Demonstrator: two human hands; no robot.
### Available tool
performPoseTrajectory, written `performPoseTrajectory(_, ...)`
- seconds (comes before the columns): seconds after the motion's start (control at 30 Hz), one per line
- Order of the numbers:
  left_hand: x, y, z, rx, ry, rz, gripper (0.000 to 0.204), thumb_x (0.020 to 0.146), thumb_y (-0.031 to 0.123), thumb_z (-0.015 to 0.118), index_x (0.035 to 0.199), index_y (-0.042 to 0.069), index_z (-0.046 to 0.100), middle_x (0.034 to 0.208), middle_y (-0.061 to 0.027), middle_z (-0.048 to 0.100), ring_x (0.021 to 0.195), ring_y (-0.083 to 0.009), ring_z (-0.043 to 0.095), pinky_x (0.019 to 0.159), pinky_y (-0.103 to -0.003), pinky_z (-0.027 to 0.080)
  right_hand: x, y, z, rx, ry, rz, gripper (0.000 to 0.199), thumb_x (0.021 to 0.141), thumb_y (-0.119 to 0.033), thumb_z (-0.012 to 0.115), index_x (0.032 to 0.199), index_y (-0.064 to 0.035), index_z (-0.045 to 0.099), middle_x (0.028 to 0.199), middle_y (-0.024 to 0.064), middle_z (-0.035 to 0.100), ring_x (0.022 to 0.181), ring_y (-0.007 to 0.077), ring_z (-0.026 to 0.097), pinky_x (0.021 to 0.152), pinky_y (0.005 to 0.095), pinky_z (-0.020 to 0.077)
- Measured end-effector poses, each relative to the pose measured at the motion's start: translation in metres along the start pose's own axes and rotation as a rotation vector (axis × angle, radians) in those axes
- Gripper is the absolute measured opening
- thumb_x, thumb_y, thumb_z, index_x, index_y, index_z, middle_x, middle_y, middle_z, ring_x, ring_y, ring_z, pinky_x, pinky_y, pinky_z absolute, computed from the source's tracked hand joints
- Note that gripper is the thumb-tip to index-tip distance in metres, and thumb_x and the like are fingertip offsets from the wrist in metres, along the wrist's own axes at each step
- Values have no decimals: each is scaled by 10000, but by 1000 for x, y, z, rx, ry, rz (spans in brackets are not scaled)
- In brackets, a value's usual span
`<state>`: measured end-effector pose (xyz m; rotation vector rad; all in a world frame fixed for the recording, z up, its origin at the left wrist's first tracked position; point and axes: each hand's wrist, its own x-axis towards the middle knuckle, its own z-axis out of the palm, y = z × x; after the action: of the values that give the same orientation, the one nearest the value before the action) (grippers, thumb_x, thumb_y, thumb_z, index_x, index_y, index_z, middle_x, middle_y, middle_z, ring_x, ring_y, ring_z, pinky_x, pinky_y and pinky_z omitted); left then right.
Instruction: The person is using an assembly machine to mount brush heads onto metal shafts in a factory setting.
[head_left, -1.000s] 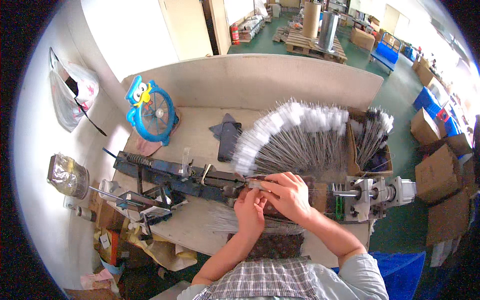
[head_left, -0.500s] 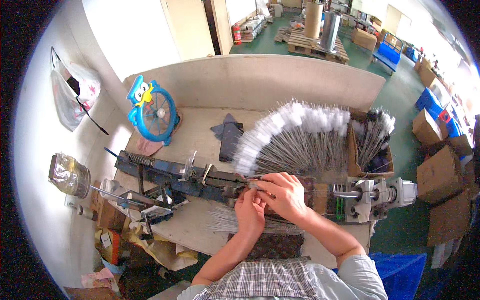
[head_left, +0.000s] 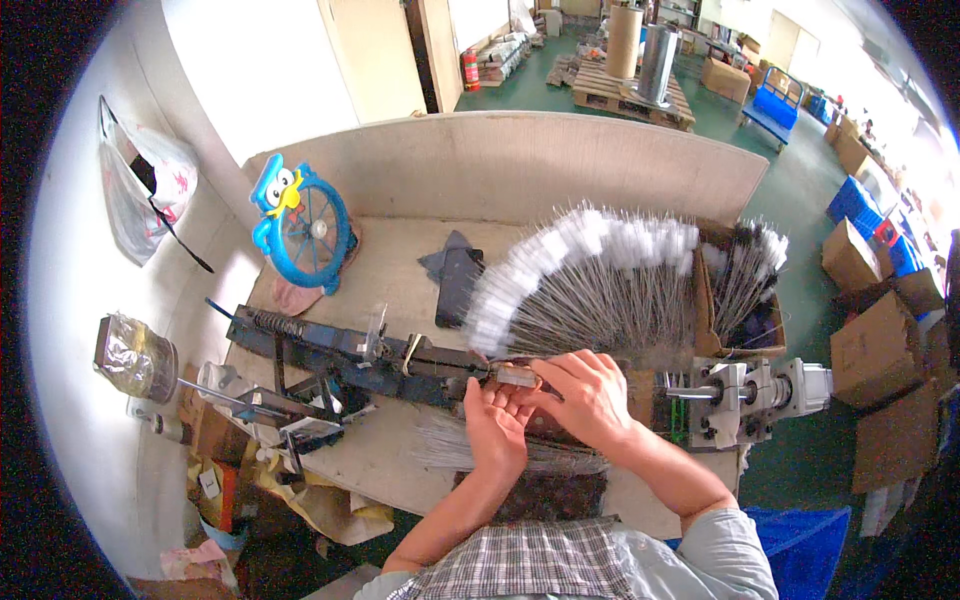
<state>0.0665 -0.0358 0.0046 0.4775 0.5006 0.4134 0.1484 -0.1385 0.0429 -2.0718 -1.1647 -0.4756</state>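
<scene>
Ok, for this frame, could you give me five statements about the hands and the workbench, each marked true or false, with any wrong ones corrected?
1. The left hand is turned palm up. True.
2. The right hand shows its palm to the camera. False: the right hand shows its back.
3. The white-tipped wire brushes fan out beyond both hands. True.
4. The black smartphone lies right of the brushes. False: it lies left.
5. The duck-headed ring is blue. True.

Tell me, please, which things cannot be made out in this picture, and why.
All in the head view:
- Whether the right hand touches the pale block: too small to tell.
- Middle of the loose wires: hidden by the left hand.
- Bottom of the carton: hidden by the brushes.
- Goods on the far shelf: too small.
</scene>
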Motion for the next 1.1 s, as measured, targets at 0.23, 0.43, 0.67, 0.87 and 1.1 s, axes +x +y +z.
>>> performPoseTrajectory(0.23, -5, 11, 5, 128, 43, -31, 624, 897, 597, 303, 1092, 40, 507, 1053, -102, 581, 982, -236, 551, 853, -380, 446, -10, 5, -13, -125, -240, 16, 137, 695, -147, 663, 824, -102, 663, 759, -3, 605, 773, 194, 554, 706, 336, 424)
performPoseTrajectory(0.43, -15, 6, -2, 303, -84, -78, 560, 940, 478, 333, 1283, 37, 368, 1292, -101, 439, 1110, -201, 490, 913, -344, 384, -15, 14, -29, 39, -122, 31, 152, 701, -128, 659, 847, -84, 657, 834, 13, 641, 801, 196, 571, 701, 333, 435)
performPoseTrajectory(0.67, -34, 36, -67, 629, 9, 24, 391, 918, 319, 470, 1199, 47, 472, 1170, -80, 531, 1060, -189, 508, 837, -327, 418, -67, 24, -38, 225, -205, 86, 190, 716, -106, 574, 899, -80, 618, 724, 85, 594, 666, 278, 604, 565, 400, 491)
performPoseTrajectory(0.87, -44, 126, -210, 250, 459, 282, 219, 871, 307, 539, 924, 95, 564, 854, -11, 589, 667, -117, 547, 604, -222, 440, -103, 29, -14, -34, -770, 269, 126, 735, -135, 577, 850, -93, 607, 768, 70, 597, 750, 285, 625, 615, 393, 523)
performPoseTrajectory(1.1, -57, 256, -321, 365, 787, 566, 180, 831, 225, 567, 924, 72, 565, 878, -4, 579, 804, -109, 562, 659, -229, 446, -97, 35, -37, -79, -686, 156, 163, 706, -98, 595, 869, -85, 591, 861, 89, 553, 814, 288, 607, 634, 399, 517)
